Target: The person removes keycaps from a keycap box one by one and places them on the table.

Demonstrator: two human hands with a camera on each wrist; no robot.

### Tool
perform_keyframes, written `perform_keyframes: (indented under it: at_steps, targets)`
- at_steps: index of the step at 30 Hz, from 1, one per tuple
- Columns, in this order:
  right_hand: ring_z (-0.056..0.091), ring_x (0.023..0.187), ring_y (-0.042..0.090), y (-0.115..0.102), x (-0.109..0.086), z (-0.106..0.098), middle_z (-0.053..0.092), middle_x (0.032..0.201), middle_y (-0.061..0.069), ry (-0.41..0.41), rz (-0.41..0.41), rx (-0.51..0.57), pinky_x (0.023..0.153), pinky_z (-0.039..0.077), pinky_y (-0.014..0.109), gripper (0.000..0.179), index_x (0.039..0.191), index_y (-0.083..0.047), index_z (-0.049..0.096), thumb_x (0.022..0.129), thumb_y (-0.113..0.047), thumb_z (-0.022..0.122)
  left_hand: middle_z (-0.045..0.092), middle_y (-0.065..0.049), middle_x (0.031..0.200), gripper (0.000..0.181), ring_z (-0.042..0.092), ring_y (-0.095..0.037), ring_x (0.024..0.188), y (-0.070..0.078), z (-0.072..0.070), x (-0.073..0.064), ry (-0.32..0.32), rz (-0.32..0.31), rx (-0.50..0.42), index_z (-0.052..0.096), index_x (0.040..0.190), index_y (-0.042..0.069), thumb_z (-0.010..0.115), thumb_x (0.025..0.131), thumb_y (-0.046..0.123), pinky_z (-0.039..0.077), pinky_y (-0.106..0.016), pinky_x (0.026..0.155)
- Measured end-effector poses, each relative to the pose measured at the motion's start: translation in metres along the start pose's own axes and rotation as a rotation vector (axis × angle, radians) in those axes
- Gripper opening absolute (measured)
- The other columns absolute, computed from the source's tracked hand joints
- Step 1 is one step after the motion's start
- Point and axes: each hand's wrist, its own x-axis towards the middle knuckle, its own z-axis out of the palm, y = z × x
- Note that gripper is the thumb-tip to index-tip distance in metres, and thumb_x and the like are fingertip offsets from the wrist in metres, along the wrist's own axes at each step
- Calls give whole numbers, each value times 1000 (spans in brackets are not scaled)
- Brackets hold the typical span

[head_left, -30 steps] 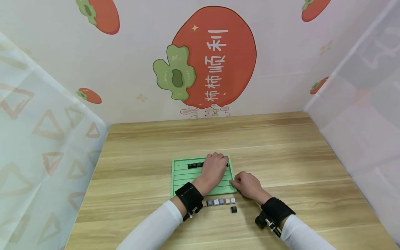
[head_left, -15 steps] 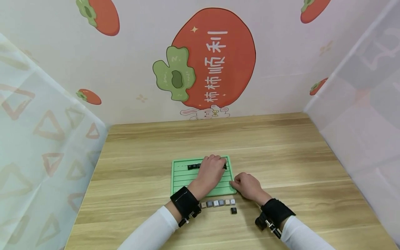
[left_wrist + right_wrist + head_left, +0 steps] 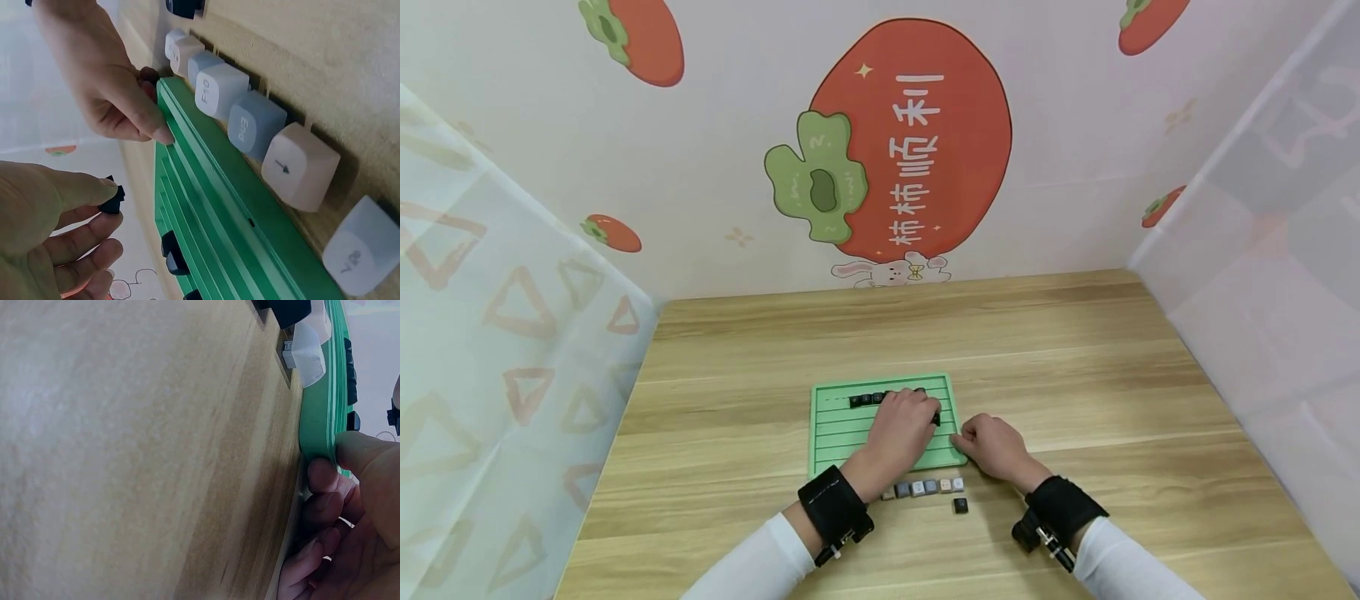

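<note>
Between thumb and fingertips, my left hand point(image 3: 901, 429) pinches a black keycap point(image 3: 112, 200), lifted over the green grooved tray point(image 3: 837, 440). A row of black keycaps point(image 3: 867, 400) sits in the tray's far groove, partly hidden behind that hand in the head view. My right hand point(image 3: 997, 446) grips the tray's near right corner, its thumb point(image 3: 356, 450) on top of the rim and its fingers curled against the outer side.
On the wooden table point(image 3: 722, 500), a row of white, grey and beige keycaps point(image 3: 917, 488) lies along the tray's near edge, including a grey "End" key point(image 3: 255, 125). A single black keycap point(image 3: 960, 505) lies closer to me. Printed cloth point(image 3: 1075, 225) encloses the table's back and sides.
My left hand has drawn back from the tray's far groove toward me, with a black keycap now showing at its fingertips. The right hand has stayed at the tray's corner.
</note>
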Motion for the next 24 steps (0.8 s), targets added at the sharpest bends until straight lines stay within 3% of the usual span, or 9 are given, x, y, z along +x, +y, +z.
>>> perform_keyframes:
  at_steps: [13, 18, 24]
  targets:
    - [30, 47, 9, -1, 0, 0, 29, 50, -7, -7, 12, 6, 52, 20, 21, 54, 53, -18, 36, 95, -22, 69, 74, 4, 92, 11, 67, -15, 86, 6, -2, -15, -22, 37, -2, 77, 99, 20, 77, 88, 21, 49, -29, 71]
    - [32, 48, 9, -1, 1, 1, 30, 50, -7, -2, 20, -1, 52, 21, 21, 53, 53, -18, 37, 95, -22, 69, 71, 6, 81, 8, 62, -13, 75, 9, -4, -19, -11, 59, -10, 76, 90, 19, 75, 84, 15, 41, -26, 64]
    - [31, 48, 9, -1, 1, 0, 29, 50, -8, -5, 24, -5, 51, 20, 21, 54, 52, -18, 36, 95, -22, 69, 68, 8, 77, 7, 59, -11, 71, 15, -5, -27, -15, 111, 27, 73, 85, 21, 80, 84, 22, 41, -25, 64]
